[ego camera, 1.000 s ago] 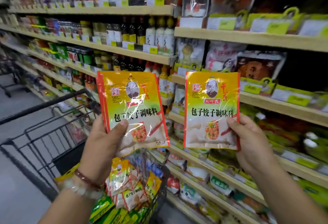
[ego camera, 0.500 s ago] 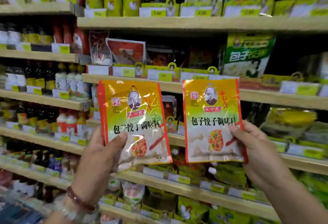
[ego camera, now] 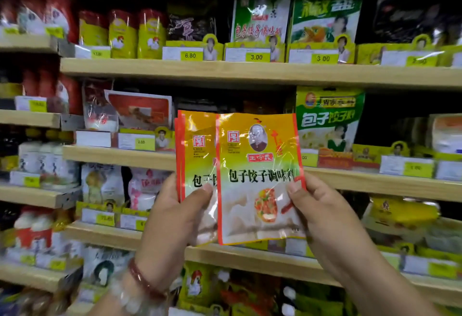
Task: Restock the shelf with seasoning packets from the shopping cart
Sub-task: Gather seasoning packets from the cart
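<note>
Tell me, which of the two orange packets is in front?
The right hand's packet, showing its whole printed face; it overlaps the left hand's packet, hiding that one's right side.

i see two packets, the front packet (ego camera: 260,178) and the rear packet (ego camera: 196,165), both in glossy plastic film that crinkles and throws white glare. the shelf (ego camera: 225,70) boards look like pale matt wood or a wood-look laminate; i cannot tell which. the price tags (ego camera: 256,57) look like flat matt paper. the green bag (ego camera: 327,115) is shiny plastic. on my left wrist a bracelet (ego camera: 142,278) of smooth, polished reddish beads.
</note>
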